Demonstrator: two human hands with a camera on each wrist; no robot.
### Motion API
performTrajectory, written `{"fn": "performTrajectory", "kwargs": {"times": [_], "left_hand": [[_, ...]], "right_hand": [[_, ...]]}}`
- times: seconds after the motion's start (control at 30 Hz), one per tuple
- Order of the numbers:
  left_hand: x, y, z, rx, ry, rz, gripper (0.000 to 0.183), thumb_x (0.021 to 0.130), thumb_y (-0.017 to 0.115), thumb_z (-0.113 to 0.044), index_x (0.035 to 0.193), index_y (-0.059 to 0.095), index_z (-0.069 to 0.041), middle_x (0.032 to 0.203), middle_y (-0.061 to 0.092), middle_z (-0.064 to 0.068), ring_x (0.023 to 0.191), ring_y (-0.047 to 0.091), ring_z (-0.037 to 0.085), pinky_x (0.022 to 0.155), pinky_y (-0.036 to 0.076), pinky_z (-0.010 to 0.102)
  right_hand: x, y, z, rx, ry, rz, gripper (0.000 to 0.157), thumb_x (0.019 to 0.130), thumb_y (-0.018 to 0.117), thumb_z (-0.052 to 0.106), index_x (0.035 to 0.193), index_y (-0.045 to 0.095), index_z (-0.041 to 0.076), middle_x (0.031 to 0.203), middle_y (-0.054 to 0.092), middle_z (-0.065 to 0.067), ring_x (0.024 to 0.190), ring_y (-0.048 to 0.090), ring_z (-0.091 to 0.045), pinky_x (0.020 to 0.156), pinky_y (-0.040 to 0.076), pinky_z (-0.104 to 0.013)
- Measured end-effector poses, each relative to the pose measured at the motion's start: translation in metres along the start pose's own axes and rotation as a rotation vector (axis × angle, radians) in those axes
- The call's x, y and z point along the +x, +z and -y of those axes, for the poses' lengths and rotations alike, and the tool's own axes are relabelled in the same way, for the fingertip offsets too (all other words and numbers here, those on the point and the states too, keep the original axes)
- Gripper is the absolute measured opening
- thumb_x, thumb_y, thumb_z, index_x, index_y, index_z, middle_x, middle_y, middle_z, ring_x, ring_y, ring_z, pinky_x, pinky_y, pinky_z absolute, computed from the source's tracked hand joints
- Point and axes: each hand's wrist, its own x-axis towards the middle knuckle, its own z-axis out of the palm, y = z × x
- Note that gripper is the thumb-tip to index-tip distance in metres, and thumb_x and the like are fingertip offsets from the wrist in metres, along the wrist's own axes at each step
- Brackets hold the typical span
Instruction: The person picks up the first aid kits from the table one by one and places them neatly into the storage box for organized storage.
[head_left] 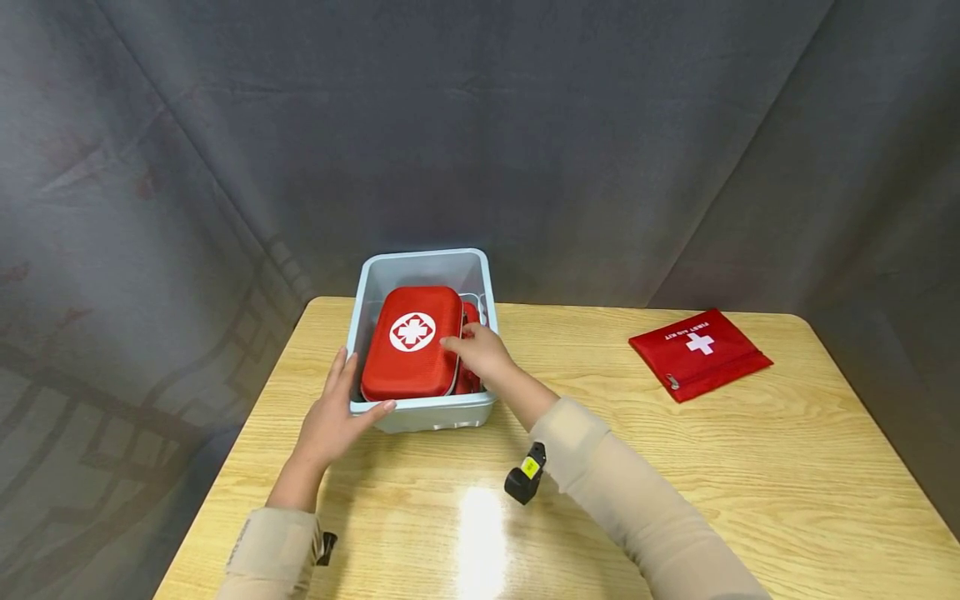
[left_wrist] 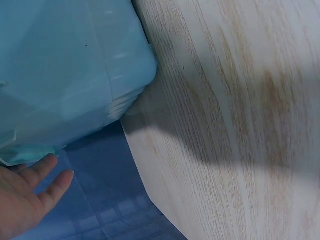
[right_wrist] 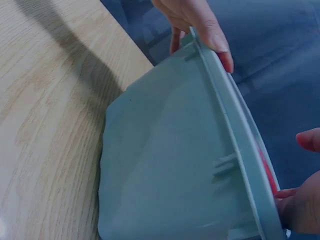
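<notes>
A hard red case [head_left: 408, 358] with a white round emblem lies tilted in a pale blue-grey plastic bin [head_left: 433, 403]. Between the case and the bin's right wall is another red item [head_left: 468, 382], mostly covered. My left hand [head_left: 335, 417] is at the near left corner, fingers along the left side and thumb across the front rim. From the left wrist view, that hand [left_wrist: 25, 200] touches the bin's edge with nearly straight fingers. My right hand [head_left: 486, 354] reaches over the right rim beside the case, thumb extended; its lower fingers are partly hidden.
A flat red first aid pouch [head_left: 697, 354] with a white cross and a zipper lies on the wooden table [head_left: 600, 350], right of the bin. Dark grey cloth [head_left: 480, 150] hangs behind. Black wrist-camera parts [head_left: 525, 473] stick out below the sleeves.
</notes>
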Motion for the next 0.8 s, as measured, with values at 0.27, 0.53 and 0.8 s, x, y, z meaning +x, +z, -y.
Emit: {"fn": "performTrajectory", "kwargs": {"times": [0.27, 0.53, 0.8], "left_hand": [[0.0, 0.0, 0.0, 0.0, -0.001, 0.001, 0.092, 0.072, 0.058, -0.055, 0.138, 0.016, -0.006, 0.144, 0.004, 0.007, 0.111, 0.038, 0.039, 0.079, 0.036, 0.054], [0.0, 0.001, 0.002, 0.0, -0.004, 0.005, 0.093, 0.072, 0.057, -0.056, 0.138, 0.015, -0.007, 0.144, 0.004, 0.007, 0.112, 0.037, 0.039, 0.079, 0.036, 0.055], [0.0, 0.001, 0.001, -0.007, 0.002, 0.005, 0.093, 0.072, 0.058, -0.055, 0.138, 0.015, -0.006, 0.144, 0.003, 0.006, 0.112, 0.036, 0.039, 0.08, 0.035, 0.055]], "right_hand": [[-0.003, -0.014, 0.002, 0.224, 0.003, 0.04, 0.038, 0.083, 0.055, 0.017, 0.113, 0.046, -0.004, 0.11, 0.049, -0.017, 0.096, 0.052, -0.031, 0.076, 0.046, -0.038], [-0.004, -0.028, -0.002, 0.477, -0.042, 0.075, 0.034, 0.083, 0.052, 0.012, 0.111, 0.045, -0.006, 0.114, 0.047, -0.021, 0.105, 0.046, -0.037, 0.073, 0.046, -0.038], [-0.007, -0.043, -0.008, 0.613, -0.052, 0.094, 0.042, 0.086, 0.049, 0.013, 0.121, 0.037, -0.007, 0.111, 0.046, -0.022, 0.106, 0.045, -0.036, 0.072, 0.047, -0.038]]}}
